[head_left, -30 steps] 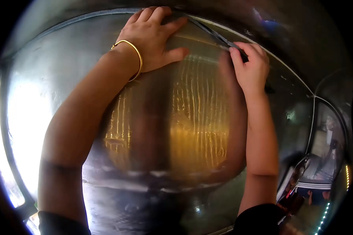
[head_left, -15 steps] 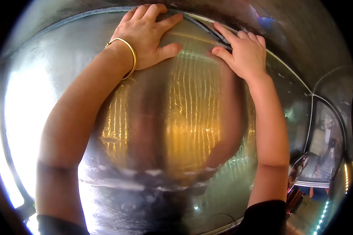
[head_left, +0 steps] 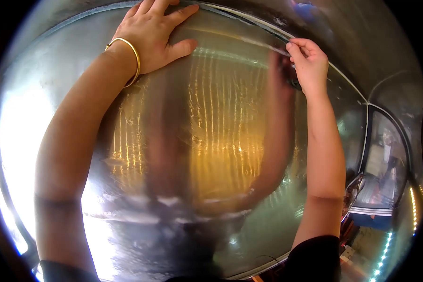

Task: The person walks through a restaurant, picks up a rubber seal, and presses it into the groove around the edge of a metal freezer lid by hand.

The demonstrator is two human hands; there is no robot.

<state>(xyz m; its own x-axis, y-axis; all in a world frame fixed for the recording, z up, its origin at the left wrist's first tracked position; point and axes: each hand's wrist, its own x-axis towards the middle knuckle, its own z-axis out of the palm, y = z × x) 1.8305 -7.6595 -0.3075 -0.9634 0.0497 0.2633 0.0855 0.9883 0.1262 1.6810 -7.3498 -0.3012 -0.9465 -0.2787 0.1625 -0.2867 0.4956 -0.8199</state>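
Note:
A large, glossy, curved pane [head_left: 249, 127] fills the middle of the view and mirrors my arms. My left hand [head_left: 148, 35] lies spread against its upper part, the fingertips at the top edge; a gold bangle circles that wrist. A thin dark strip [head_left: 249, 20] follows the seam along the pane's top edge. At the right of this strip, my right hand [head_left: 309, 61] is closed, thumb and forefinger pinched at the seam. The strip seems to run into that pinch, though the fingers hide its end.
Above the pane curves a dark, shiny surface [head_left: 343, 37]. A pale seam line [head_left: 350, 82] leads right to a small side window [head_left: 385, 155]. Lower right, there is a string of small lights [head_left: 384, 256]. Bright glare covers the pane's left side.
My right hand has moved right along the seam and gone from spread fingers to a pinch. The dark strip, which stood off the edge, now lies closer along it. The view has shifted slightly.

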